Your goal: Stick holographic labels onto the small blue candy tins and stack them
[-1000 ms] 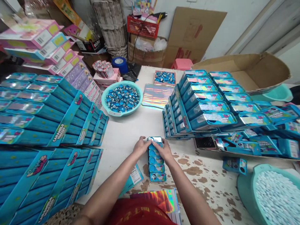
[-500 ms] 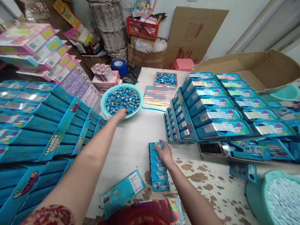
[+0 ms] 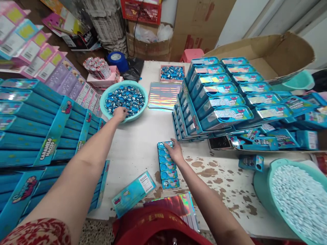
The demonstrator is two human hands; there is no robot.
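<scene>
My left hand (image 3: 121, 113) reaches into the near edge of a pale turquoise basin (image 3: 103, 108) of small round blue-and-silver caps (image 3: 126, 97). Its fingers are curled together among the caps; whatever they pinch is too small to make out. My right hand (image 3: 175, 149) grips the far end of a narrow row of small blue boxes (image 3: 169, 166) lying on the white table. The thumb lies on the end box, the other fingers along the far right corner. Each box has a round spot on top. A flat blue package (image 3: 134, 193) with a white label lies left of the row.
Blue display boxes are stacked at left (image 3: 55, 136) and at right (image 3: 217, 102). Behind lie shiny holographic sheets (image 3: 163, 95) and a small tray (image 3: 172, 73) of caps. A bucket (image 3: 265, 190) of pale pieces stands at right. More holographic sheets (image 3: 176, 206) lie at the near edge.
The view has tilted downward, so things sit higher in it. My left hand has shifted slightly leftward in the basin, its fingers curled. My right hand stays on the row of boxes.
</scene>
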